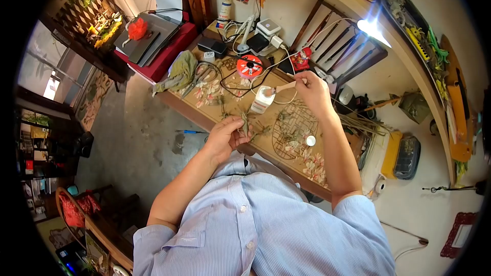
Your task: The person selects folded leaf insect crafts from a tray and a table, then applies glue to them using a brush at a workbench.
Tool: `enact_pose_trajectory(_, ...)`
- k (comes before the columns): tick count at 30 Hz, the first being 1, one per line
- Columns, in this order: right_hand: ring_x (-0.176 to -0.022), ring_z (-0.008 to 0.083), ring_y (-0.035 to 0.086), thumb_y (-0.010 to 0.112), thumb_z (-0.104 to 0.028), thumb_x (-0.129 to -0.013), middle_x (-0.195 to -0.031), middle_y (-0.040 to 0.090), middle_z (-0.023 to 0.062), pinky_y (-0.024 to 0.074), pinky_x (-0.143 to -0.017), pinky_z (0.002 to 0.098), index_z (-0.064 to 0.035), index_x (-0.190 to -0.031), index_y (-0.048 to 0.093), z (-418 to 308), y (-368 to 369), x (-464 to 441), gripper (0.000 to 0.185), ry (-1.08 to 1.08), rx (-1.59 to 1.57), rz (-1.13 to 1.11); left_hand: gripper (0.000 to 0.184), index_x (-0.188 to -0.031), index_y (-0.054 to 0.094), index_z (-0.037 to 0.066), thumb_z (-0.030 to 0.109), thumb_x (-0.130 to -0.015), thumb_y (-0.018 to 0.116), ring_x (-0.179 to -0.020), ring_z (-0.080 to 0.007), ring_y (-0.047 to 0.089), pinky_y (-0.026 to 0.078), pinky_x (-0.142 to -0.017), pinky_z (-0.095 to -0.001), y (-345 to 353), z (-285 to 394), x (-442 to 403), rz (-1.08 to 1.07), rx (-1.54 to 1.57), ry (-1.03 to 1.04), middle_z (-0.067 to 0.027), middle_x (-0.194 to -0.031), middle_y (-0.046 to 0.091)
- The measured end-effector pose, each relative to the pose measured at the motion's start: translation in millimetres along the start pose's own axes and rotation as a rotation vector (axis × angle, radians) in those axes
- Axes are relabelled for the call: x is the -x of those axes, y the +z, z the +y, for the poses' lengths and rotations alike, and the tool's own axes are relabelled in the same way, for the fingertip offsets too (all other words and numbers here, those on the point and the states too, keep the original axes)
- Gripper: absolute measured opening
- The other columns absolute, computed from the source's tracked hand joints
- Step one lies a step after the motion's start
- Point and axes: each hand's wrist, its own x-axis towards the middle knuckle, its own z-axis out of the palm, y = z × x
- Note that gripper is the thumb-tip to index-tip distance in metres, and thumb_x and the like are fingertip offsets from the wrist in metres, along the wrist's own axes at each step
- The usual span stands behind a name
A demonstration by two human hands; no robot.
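Observation:
Between thumb and fingers, my left hand [225, 135] pinches a small green woven leaf piece [244, 122] near the table's front edge. My right hand [312, 89] is closed on the handle of a small flat brush [285, 87]. The brush's tip is at the mouth of a white bottle [262, 101], which stands on the patterned table [204, 111]. A round white cap [310, 140] lies to the right, below my right hand. Thin green leaf strips lie around the left hand and on the table's lattice pattern.
Scissors [203, 77] and a green cloth [180, 73] lie at the table's left. Behind the bottle are a red round spool [249, 66], cables and chargers. A lit lamp [373, 28] hangs at the upper right, with a yellow box [391, 155] at the right.

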Motion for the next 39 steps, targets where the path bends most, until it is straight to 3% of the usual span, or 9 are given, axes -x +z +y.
enact_pose_trajectory(2, -0.061, 0.0102, 0.051, 0.060, -0.016, -0.079, -0.071, 0.059, 0.0061, 0.0427, -0.057, 0.0257, 0.0009, -0.091, 0.061, 6.5, -0.9, -0.1, 0.021, 0.070, -0.140, -0.032, 0.016, -0.102, 0.051, 0.004, 0.013, -0.090, 0.051, -0.077, -0.0181, 0.064, 0.054, -0.069, -0.0287, -1.4, -0.3, -0.9, 0.001, -0.014, 0.000, -0.0098, -0.091, 0.064)
enact_pose_trajectory(8, -0.064, 0.0027, 0.046, 0.063, -0.010, -0.083, -0.075, 0.052, -0.0039, 0.0391, -0.057, 0.0192, -0.0008, -0.094, 0.056, 33.3, 1.4, 2.8, 0.016, 0.071, -0.447, -0.195, 0.015, -0.101, 0.051, 0.004, 0.014, -0.090, 0.051, -0.079, -0.0199, 0.064, 0.055, -0.070, -0.0314, 0.5, 0.7, -1.3, 0.026, -0.005, -0.004, -0.0098, -0.091, 0.063)
enact_pose_trajectory(12, -0.065, 0.0027, 0.047, 0.063, -0.010, -0.083, -0.077, 0.054, -0.0033, 0.0389, -0.057, 0.0188, -0.0003, -0.094, 0.057, 34.1, 2.0, 8.8, 0.016, 0.052, -0.487, -0.202, 0.017, -0.104, 0.049, 0.005, 0.016, -0.091, 0.052, -0.081, -0.0221, 0.064, 0.056, -0.069, -0.0336, 0.5, 0.9, -3.5, 0.023, -0.007, -0.001, -0.0112, -0.092, 0.062)
enact_pose_trajectory(14, -0.060, 0.0046, 0.045, 0.066, -0.012, -0.081, -0.066, 0.052, -0.0015, 0.0394, -0.054, 0.0219, -0.0008, -0.090, 0.061, 42.0, 7.8, 8.9, 0.015, -0.008, -0.386, -0.117, 0.018, -0.104, 0.048, 0.005, 0.017, -0.091, 0.052, -0.081, -0.0225, 0.065, 0.056, -0.069, -0.0342, 3.0, 2.8, -2.5, 0.040, -0.012, -0.015, -0.0119, -0.093, 0.062)
enact_pose_trajectory(18, -0.057, 0.0041, 0.044, 0.066, -0.013, -0.081, -0.063, 0.051, -0.0020, 0.0387, -0.052, 0.0216, -0.0016, -0.090, 0.062, 22.7, 2.5, 14.7, 0.015, -0.051, -0.237, -0.027, 0.019, -0.105, 0.049, 0.003, 0.016, -0.091, 0.051, -0.082, -0.0228, 0.064, 0.056, -0.071, -0.0338, 6.1, 4.0, -3.0, 0.036, -0.038, -0.017, -0.0119, -0.094, 0.062)
enact_pose_trajectory(21, -0.054, 0.0053, 0.044, 0.064, -0.013, -0.083, -0.064, 0.052, -0.0015, 0.0377, -0.050, 0.0205, 0.0001, -0.089, 0.060, 36.8, 12.5, 10.1, 0.015, -0.027, -0.389, 0.062, 0.020, -0.106, 0.050, 0.001, 0.016, -0.092, 0.050, -0.084, -0.0226, 0.064, 0.056, -0.073, -0.0334, 5.8, 2.8, -5.1, 0.017, -0.037, 0.010, -0.0117, -0.094, 0.062)
enact_pose_trajectory(23, -0.056, 0.0036, 0.046, 0.061, -0.014, -0.087, -0.065, 0.054, -0.0016, 0.0390, -0.050, 0.0187, 0.0012, -0.091, 0.055, 49.0, 18.3, 6.5, 0.016, 0.095, -0.694, -0.005, 0.021, -0.106, 0.051, -0.001, 0.014, -0.091, 0.049, -0.086, -0.0220, 0.064, 0.055, -0.076, -0.0333, 5.5, 3.5, -4.7, 0.004, -0.028, 0.014, -0.0117, -0.097, 0.062)
enact_pose_trajectory(29, -0.054, 0.0052, 0.050, 0.058, -0.012, -0.085, -0.065, 0.053, -0.0009, 0.0455, -0.051, 0.0195, 0.0011, -0.092, 0.056, 60.0, 22.7, 7.6, 0.015, 0.311, -0.718, 0.057, 0.018, -0.105, 0.051, -0.001, 0.008, -0.089, 0.049, -0.090, -0.0219, 0.063, 0.054, -0.080, -0.0331, -0.2, 1.4, -6.7, -0.070, -0.043, 0.050, -0.0133, -0.100, 0.062)
enact_pose_trajectory(39, -0.058, 0.0064, 0.050, 0.062, -0.011, -0.084, -0.071, 0.054, -0.0018, 0.0428, -0.051, 0.0203, -0.0039, -0.093, 0.054, 51.0, 21.9, 16.1, 0.015, 0.307, -0.865, -0.044, 0.015, -0.103, 0.049, 0.001, 0.009, -0.091, 0.048, -0.089, -0.0191, 0.063, 0.054, -0.077, -0.0296, 3.4, 7.3, -3.5, 0.009, -0.059, 0.058, -0.0135, -0.103, 0.061)
